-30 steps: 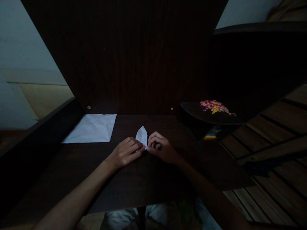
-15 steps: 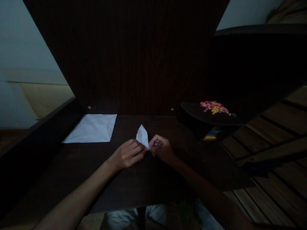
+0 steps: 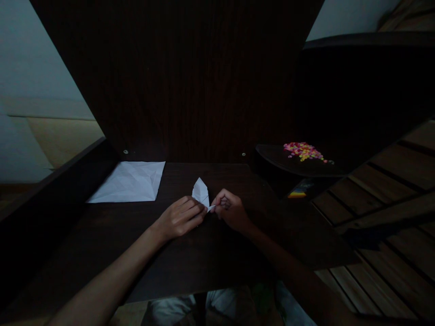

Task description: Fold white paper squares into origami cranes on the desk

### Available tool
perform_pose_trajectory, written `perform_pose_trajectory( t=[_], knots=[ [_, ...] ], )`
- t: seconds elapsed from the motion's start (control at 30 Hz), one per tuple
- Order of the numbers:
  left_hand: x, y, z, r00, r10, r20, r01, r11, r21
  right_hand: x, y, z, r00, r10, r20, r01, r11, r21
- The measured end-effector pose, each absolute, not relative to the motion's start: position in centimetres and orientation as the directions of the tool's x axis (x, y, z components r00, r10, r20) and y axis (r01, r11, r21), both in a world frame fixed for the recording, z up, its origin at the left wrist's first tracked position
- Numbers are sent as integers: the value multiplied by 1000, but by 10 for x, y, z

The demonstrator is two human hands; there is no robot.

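A small piece of folded white paper (image 3: 200,190) stands out against the dark desk, its pointed end facing away from me. My left hand (image 3: 181,216) grips its lower left part, and the fingers cover that portion. On the other side, my right hand (image 3: 230,209) pinches the tip of a narrow paper flap that sticks out to the right near the bottom. Both hands are close together, low over the desk top (image 3: 190,258).
A larger creased white sheet (image 3: 131,182) lies flat at the back left. On a rounded side shelf (image 3: 272,156) at the right sits a heap of small colourful pieces (image 3: 304,151). A dark side panel (image 3: 57,190) edges the desk's left, and a tall board (image 3: 183,81) rises behind.
The narrow flap at the paper's lower right now shows more clearly, pointing toward my right fingers. My right hand has shifted very slightly; the left keeps its grip.
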State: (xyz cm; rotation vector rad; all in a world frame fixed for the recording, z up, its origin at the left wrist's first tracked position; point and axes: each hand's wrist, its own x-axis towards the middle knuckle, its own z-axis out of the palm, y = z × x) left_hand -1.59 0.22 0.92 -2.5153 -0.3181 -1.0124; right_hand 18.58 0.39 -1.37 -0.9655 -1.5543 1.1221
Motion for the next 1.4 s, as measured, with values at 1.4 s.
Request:
perform_pose_trajectory(
  t=[1.4],
  knots=[
    [-17,0,12,720,121,684,410,-869,-278,188,0,0,-326,884,336,243,422,-873]
  ],
)
